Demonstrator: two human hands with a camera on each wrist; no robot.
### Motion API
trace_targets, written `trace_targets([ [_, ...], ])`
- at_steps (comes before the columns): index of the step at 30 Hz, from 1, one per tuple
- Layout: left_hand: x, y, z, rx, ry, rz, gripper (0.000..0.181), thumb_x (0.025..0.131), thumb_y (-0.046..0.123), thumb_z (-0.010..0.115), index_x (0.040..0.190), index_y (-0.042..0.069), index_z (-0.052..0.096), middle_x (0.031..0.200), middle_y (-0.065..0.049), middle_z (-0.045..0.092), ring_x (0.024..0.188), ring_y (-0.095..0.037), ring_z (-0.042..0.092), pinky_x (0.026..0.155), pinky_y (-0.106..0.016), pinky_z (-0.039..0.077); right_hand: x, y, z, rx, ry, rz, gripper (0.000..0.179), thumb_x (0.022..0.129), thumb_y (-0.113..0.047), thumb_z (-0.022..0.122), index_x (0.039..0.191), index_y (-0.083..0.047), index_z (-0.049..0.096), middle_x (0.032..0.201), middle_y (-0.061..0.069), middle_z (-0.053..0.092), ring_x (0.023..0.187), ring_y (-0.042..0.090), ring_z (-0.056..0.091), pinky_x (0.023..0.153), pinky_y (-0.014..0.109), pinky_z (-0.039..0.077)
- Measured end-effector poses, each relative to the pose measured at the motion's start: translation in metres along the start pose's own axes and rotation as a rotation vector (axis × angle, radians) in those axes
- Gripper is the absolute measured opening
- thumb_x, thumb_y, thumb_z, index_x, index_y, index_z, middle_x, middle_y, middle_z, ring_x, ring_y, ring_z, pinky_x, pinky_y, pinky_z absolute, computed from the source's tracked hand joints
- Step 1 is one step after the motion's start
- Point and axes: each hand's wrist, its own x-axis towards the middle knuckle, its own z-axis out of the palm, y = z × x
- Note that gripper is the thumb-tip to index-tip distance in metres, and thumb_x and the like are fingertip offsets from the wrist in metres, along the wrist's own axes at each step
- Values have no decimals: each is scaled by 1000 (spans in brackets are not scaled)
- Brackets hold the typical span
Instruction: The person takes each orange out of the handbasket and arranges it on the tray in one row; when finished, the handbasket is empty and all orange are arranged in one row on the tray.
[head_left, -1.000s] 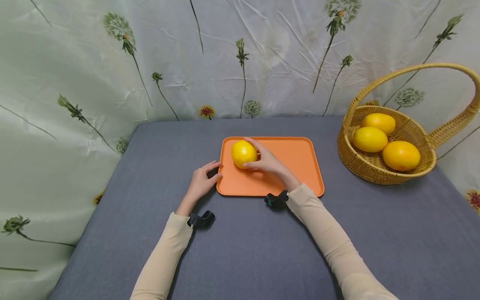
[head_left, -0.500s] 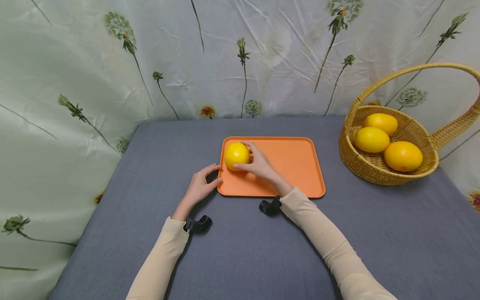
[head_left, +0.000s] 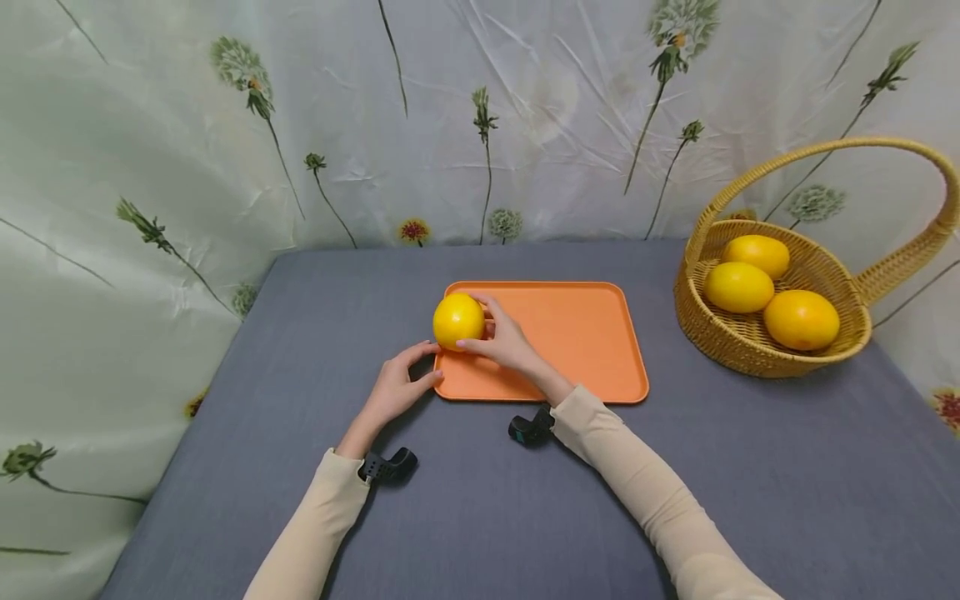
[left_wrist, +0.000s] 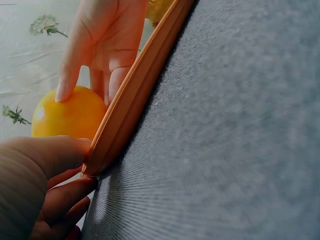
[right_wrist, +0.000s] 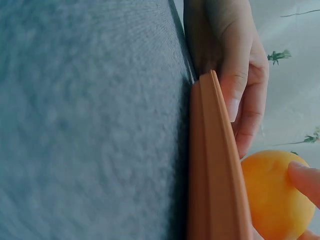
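Yellow fruit (head_left: 458, 321) shifted left.

A wicker basket (head_left: 716, 342) holding three yellow fruits (head_left: 738, 288) stands near the far right corner of the surface (head_left: 465, 508); flower-printed cloth (head_left: 420, 158) hangs along its left and far edges.

Head view's pretty bright and even, soft light that seems to come from overhead. Faint shadows hug the inner sides of both sleeves (head_left: 641, 483) on the tabletop (head_left: 480, 525), and there's a little glint on the yellow fruit (head_left: 458, 322). The shiny backdrop (head_left: 562, 183) throws pale glare along its creases. Focus is decent there. Wrist cams are dimmer and kinda soft overall: the close-up tabletop goes to mush in both, with a bluish cast in the right one, and a dark strip of shadow runs along the orange tray (head_left: 570, 342).
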Motion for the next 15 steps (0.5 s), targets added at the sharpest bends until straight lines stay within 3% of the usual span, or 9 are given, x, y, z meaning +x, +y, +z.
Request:
trace_targets([
  [8,-7,0,0,18,3,40,42,83,18,70,122,4,60,131,-16,59,132,-34,45,111,-54,33,-1,1,2,7,3,4,78,83,-17,71,146,-16,26,141,17,41,122,37,50,104,50,42],
  [15,-9,2,0,19,5,35,42,83,17,71,121,4,61,132,-17,58,132,-35,45,110,-55,33,0,1,3,10,3,31,79,82,-18,72,146,-19,25,141,16,41,122,34,50,103,48,43],
])
